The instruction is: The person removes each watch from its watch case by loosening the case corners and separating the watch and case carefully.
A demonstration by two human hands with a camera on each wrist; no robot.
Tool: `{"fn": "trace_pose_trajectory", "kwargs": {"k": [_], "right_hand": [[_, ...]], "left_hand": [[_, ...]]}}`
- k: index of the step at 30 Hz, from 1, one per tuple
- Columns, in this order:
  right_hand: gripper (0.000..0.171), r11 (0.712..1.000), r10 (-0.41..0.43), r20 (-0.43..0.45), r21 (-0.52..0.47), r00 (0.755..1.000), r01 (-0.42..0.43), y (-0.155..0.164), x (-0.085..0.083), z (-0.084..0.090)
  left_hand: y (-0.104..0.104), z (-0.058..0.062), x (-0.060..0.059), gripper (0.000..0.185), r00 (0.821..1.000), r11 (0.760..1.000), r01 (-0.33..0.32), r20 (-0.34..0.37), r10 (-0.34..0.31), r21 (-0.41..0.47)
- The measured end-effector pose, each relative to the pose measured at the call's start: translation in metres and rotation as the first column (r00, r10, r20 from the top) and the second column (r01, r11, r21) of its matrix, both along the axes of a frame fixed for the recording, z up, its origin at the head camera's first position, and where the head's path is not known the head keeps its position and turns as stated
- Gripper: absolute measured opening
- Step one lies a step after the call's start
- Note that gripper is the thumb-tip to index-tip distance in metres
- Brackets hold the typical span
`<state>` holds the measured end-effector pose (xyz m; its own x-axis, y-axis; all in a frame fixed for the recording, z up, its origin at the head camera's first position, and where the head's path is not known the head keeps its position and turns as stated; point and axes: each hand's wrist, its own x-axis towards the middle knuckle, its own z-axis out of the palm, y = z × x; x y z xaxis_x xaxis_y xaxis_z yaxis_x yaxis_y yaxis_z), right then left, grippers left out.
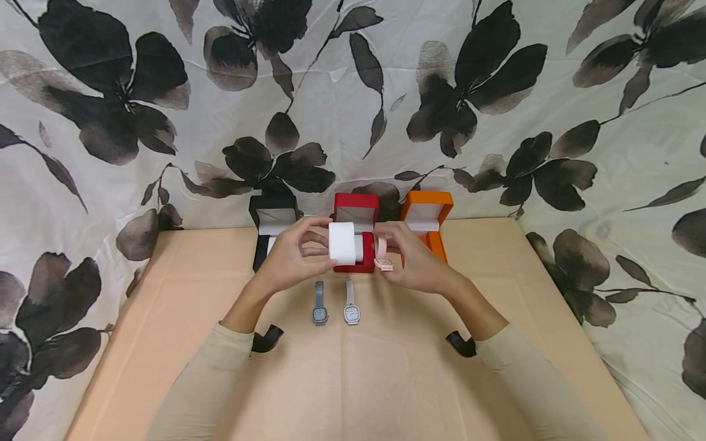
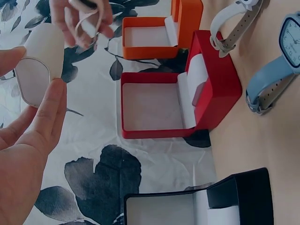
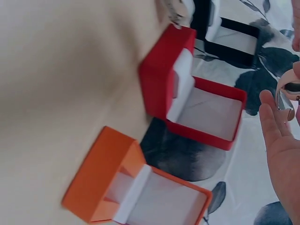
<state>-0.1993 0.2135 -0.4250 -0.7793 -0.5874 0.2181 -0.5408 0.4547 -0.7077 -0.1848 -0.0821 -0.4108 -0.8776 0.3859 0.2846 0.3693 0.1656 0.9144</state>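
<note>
My left hand (image 1: 291, 257) grips a white watch cushion (image 1: 343, 243) above the table, in front of the open red box (image 1: 357, 214); the cushion (image 2: 41, 58) shows between thumb and fingers in the left wrist view. My right hand (image 1: 410, 257) pinches a pale pink watch (image 1: 382, 254) just right of the cushion, the strap looped (image 2: 89, 21) in its fingers. On the table below lie a grey-blue watch (image 1: 319, 304) and a white-strapped watch (image 1: 350, 302).
Three open boxes stand at the table's back edge: black (image 1: 273, 219), red, and orange (image 1: 426, 217). A floral cloth (image 1: 353, 92) hangs behind and at both sides. The tan tabletop (image 1: 353, 380) spreads out toward me.
</note>
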Motion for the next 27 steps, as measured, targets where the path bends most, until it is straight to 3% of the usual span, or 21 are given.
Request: {"fn": "trace_pose_trajectory", "kwargs": {"k": [13,27], "right_hand": [[0.062,0.998,0.026,0.092,0.058,0.995,-0.032,0.012,0.0,-0.035],[0.066,0.976,0.04,0.148,0.204,0.988,-0.07,0.012,0.011,-0.065]], "left_hand": [[-0.005,0.002,0.0,0.074,1.0,1.0,0.001,-0.007,-0.001,-0.002],[-0.01,0.001,0.003,0.073,1.0,1.0,0.001,-0.004,-0.001,-0.022]]}}
